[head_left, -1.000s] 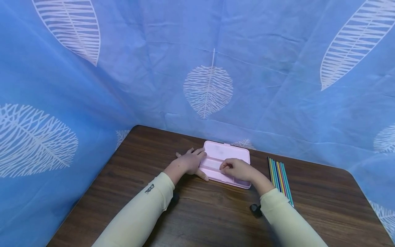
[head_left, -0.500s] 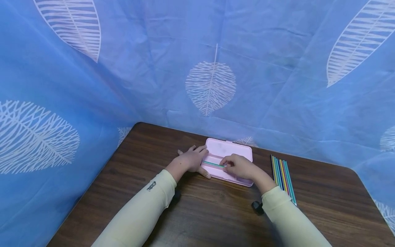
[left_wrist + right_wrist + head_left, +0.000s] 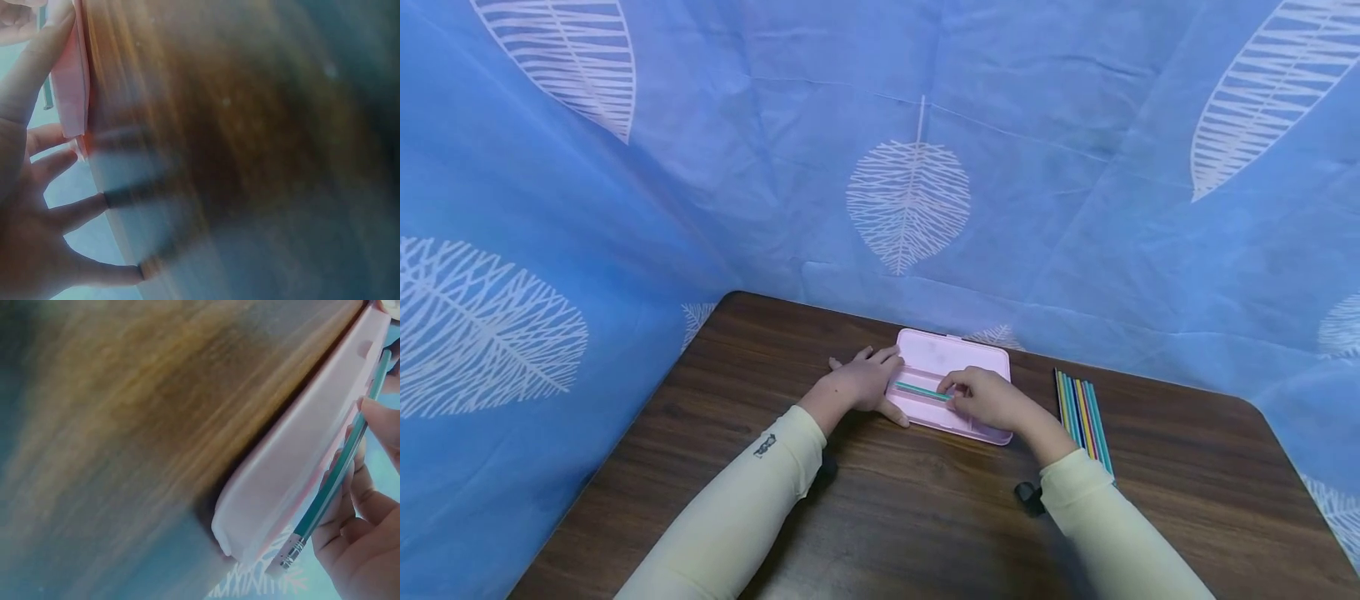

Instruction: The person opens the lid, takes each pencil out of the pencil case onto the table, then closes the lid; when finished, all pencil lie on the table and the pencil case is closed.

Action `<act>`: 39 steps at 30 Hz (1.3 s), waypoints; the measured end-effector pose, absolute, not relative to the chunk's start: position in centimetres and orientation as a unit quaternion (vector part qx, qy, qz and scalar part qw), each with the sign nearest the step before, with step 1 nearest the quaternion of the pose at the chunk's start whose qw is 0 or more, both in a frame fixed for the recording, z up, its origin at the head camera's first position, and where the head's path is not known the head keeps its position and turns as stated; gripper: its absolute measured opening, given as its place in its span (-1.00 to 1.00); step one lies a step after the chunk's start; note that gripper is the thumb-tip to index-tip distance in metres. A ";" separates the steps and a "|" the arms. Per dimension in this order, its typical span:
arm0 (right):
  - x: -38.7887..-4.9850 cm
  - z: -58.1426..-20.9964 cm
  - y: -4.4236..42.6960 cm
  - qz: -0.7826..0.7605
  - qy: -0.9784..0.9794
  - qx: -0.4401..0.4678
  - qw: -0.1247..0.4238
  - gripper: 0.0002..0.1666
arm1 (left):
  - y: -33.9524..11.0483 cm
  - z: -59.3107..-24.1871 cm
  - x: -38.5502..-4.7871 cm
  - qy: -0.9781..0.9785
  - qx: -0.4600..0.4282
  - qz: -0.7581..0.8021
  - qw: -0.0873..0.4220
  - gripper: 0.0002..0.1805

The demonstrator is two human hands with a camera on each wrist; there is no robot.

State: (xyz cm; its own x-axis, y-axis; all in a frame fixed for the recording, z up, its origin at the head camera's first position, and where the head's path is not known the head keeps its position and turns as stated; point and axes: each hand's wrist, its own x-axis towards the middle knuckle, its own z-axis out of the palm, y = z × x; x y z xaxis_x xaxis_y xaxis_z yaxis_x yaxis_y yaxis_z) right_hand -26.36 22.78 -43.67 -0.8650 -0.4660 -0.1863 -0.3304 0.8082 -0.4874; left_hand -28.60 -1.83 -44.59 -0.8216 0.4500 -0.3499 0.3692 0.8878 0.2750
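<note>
A pink pencil case (image 3: 917,354) lies with its lid laid back on the wooden table. My left hand (image 3: 861,386) spreads its fingers at the case's left end; in the left wrist view the thumb lies along the case and several fingertips rest on the table. With thumb and fingers my right hand (image 3: 988,398) pinches a green pencil (image 3: 921,391) over the case's tray. The right wrist view shows that green pencil (image 3: 331,481) slanted along the case, its metal band and eraser end toward the bottom. Part of the tray is hidden by the right hand.
A row of several colored pencils (image 3: 1084,421) lies right of the case, partly behind the right sleeve (image 3: 1097,500). The dark wooden table (image 3: 895,517) reaches back to a blue leaf-patterned cloth (image 3: 1037,208) hanging behind and at the left.
The green pencil, not visible over the case one second ago, appears between the hands and now slants slightly. The left hand stays at the case's left end.
</note>
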 end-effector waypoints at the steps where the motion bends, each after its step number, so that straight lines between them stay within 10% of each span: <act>1: -26.2 -43.6 22.8 -0.222 0.941 -0.206 0.149 -0.74 | -1.9 -44.6 -28.6 0.950 0.215 0.099 0.206 0.24; 39: -21.4 -41.9 33.7 -0.346 0.916 0.005 0.205 -0.59 | -1.9 -44.6 -28.4 0.947 0.218 0.105 0.210 0.24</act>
State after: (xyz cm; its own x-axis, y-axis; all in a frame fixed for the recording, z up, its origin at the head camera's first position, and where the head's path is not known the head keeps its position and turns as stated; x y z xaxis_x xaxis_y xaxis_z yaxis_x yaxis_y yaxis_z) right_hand -21.43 33.70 -41.88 -0.9160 -0.1327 -0.3786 0.1508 0.7606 -0.6314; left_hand -28.40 -1.86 -44.56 -0.8166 0.4569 -0.3527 0.3682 0.8830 0.2912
